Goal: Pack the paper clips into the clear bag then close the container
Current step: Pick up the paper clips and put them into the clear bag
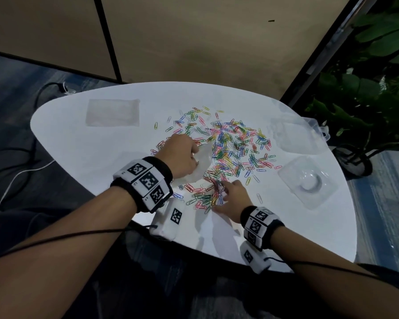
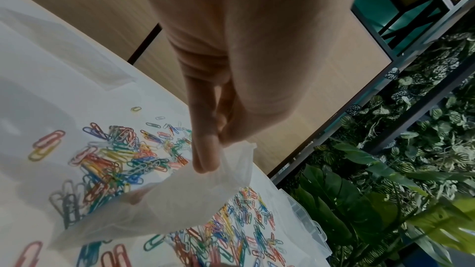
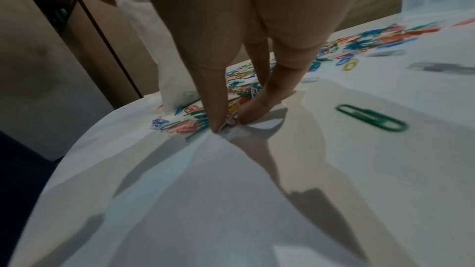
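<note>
Coloured paper clips [image 1: 230, 146] lie scattered over the middle of the white table [image 1: 106, 157], with a smaller heap [image 1: 207, 196] near the front edge. My left hand [image 1: 182, 155] pinches the rim of a clear bag [image 1: 202, 163] and holds it up just above the table, mouth toward the clips. In the left wrist view, thumb and fingers [image 2: 205, 149] nip the bag [image 2: 185, 196] at its top edge. My right hand [image 1: 226, 194] is down on the front heap. Its thumb and fingertips [image 3: 218, 117] pinch paper clips [image 3: 231, 123] against the table.
A clear plastic container [image 1: 295, 134] stands at the back right, with a clear lid-like piece [image 1: 309, 183] in front of it. A second flat clear bag [image 1: 112, 112] lies at the back left. A lone green clip [image 3: 372, 118] lies right of my right hand. Plants [image 1: 366, 93] crowd the table's right side.
</note>
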Motion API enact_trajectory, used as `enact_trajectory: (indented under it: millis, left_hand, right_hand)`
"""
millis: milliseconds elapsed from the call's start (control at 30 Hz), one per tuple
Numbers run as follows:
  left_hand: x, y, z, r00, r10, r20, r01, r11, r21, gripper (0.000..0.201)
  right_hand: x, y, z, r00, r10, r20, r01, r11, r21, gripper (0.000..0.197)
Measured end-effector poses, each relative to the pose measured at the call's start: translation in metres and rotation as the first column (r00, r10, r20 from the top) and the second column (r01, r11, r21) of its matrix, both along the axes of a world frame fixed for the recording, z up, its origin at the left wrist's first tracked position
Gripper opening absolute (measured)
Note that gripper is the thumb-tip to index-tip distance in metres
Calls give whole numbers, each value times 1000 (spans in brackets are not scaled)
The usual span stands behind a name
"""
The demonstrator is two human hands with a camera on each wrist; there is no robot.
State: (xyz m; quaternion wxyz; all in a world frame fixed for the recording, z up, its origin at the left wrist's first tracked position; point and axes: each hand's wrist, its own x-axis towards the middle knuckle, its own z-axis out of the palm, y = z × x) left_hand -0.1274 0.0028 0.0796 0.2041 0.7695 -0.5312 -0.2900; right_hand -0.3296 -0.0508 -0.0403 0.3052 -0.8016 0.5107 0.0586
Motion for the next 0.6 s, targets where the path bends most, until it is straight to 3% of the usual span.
enact_trajectory:
  millis: [100,267,367,433,500,600]
  left_hand:
    - [8,2,-1,1000,14,11,-14,1000,-8,25]
    - [22,6,-3,998,2,61,-1,1000,-12,27]
    - [23,9,-1,999,-4,50,4,1000,0,28]
    - [23,8,-1,999,-1,50,1,1000,5,28]
    - [22,8,-1,999,-5,52,4,1000,12,29]
    - [19,7,-2,999,-5,53,4,1000,20,30]
  right_hand:
    - [14,-4,3,998,39,56,-37,999,-40,80]
    - [28,-9,1,970,243,-16,-239,934,-265,30]
    - [28,-16,10,961,261,-91,-276,924,-266,21]
    - [24,-23,20,982,176,-70,-187,957,-222,18]
    - [18,-33,27,1000,8,16,-6,990,-144,13]
    - [9,-48,31,948,-267,173,254,962,97,8]
